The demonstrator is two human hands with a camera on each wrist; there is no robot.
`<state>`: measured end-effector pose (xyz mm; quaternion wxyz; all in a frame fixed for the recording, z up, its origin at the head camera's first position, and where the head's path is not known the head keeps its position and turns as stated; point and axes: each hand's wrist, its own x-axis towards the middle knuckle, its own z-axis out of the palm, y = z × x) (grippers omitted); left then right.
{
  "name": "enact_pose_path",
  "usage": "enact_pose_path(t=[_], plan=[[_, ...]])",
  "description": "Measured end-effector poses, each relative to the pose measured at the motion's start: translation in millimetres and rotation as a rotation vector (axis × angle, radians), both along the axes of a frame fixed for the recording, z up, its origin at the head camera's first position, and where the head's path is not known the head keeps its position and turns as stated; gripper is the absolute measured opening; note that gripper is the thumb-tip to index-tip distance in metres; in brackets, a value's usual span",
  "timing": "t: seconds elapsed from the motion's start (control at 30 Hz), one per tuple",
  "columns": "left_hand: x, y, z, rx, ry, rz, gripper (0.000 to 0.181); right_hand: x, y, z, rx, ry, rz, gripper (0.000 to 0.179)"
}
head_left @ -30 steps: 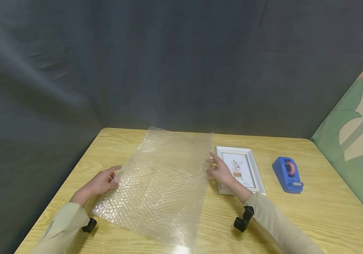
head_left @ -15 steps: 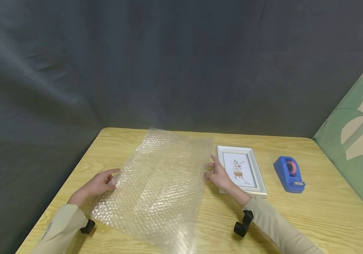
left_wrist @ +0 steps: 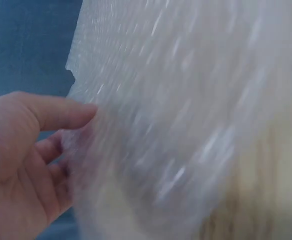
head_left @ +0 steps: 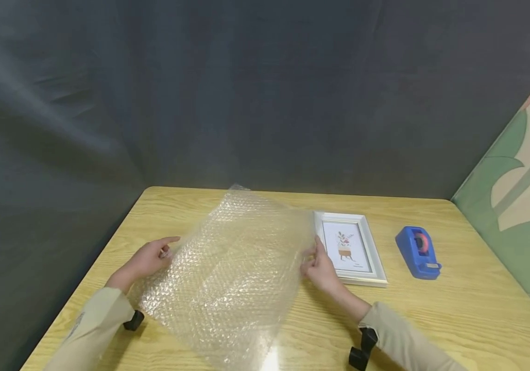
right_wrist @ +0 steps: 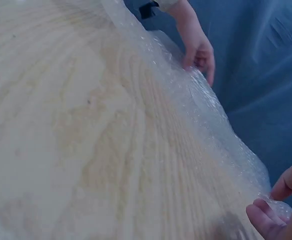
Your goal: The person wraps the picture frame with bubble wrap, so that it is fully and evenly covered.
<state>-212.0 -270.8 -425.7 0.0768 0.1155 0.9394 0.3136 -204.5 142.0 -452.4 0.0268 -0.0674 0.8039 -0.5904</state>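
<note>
A clear sheet of bubble wrap spans the space between both hands, lifted off the wooden table. My left hand pinches its left edge, thumb on the near face and fingers behind, as the left wrist view shows with the bubble wrap blurred. At the opposite edge, my right hand pinches the sheet between thumb and fingers. In the right wrist view the right hand is at the lower corner, the left hand farther off. Beside the right hand lies a white picture frame, its left edge partly behind the film.
A blue tape dispenser with a red-centred roll stands right of the picture frame. The wooden table ends at a dark curtain behind and on the left. A patterned panel borders it on the right.
The bubble wrap has turned clockwise, its far corner shifting right and its right corner now overlapping the picture frame. The left hand has moved slightly up and right, still holding the edge.
</note>
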Motion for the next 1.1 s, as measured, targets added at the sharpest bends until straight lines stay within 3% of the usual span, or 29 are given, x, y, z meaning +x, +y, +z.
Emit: enact_pose_path(t=[0.1,0.17,0.4,0.53,0.93,1.1], plan=[[9.7,10.9,2.8,-0.046,0.024,0.106,0.048,-0.8,6,-2.9,-0.028,-0.04,0.044,0.089],[9.8,9.5,3.2,-0.06,0.02,0.135,0.05,1.6,4,-5.0,-0.043,-0.056,0.044,0.091],[26.9,-6.4,4.1,-0.022,-0.028,0.135,0.057,9.7,1,-13.2,-0.114,-0.062,0.075,0.094],[32.3,-11.3,1.1,0.021,-0.059,0.113,0.051,11.5,-1,-12.9,-0.149,-0.06,0.09,0.095],[7.5,-8.6,-12.1,-0.05,0.103,0.129,0.041,16.2,-5,-11.2,-0.215,-0.087,0.069,0.095],[-0.4,-6.0,-17.2,-0.087,0.13,0.151,0.039,17.1,-5,-11.5,-0.214,-0.075,0.041,0.095]])
